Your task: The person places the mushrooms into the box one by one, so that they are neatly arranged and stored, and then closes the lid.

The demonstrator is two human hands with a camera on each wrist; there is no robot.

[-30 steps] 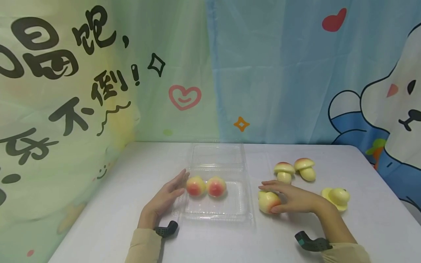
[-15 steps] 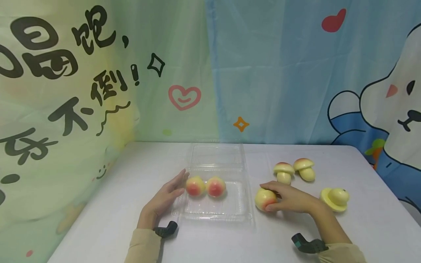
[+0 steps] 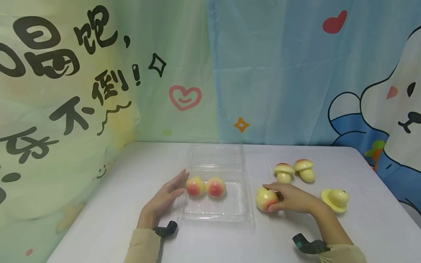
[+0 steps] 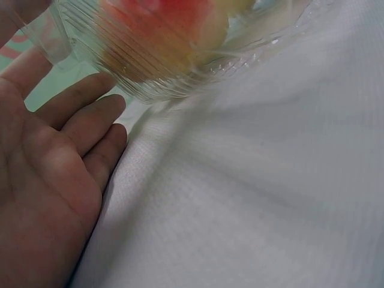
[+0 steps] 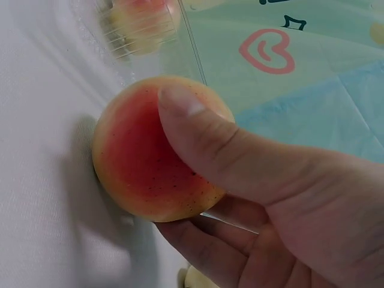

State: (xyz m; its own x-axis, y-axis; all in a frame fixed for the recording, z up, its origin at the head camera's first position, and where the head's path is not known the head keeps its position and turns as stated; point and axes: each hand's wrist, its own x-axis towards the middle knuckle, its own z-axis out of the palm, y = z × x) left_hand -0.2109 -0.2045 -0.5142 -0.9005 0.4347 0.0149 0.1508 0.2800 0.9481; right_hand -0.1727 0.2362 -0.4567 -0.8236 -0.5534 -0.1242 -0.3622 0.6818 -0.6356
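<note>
My right hand [image 3: 291, 197] grips a yellow-and-red toy peach [image 3: 265, 200] just right of the clear plastic box [image 3: 227, 213]. In the right wrist view the thumb presses the red side of this peach [image 5: 135, 156], and the other fingers go round behind it. Inside the box, two more toy peaches [image 3: 195, 186] sit side by side at the left. My left hand [image 3: 164, 197] rests along the box's left side, fingers loosely extended. The left wrist view shows its palm [image 4: 48, 156] and fingertips beside the ribbed plastic wall [image 4: 144, 78].
Two mushroom-shaped toys [image 3: 284, 172] stand behind my right hand. Another mushroom-shaped toy [image 3: 337, 199] lies upside down to its right. The box's raised lid [image 3: 217, 155] extends toward the back edge of the white table [image 3: 210, 241]. A printed curtain [image 3: 263, 73] hangs behind.
My right fingers have closed round the peach, which has turned and shifted slightly left overall. The left hand and the box have stayed put.
</note>
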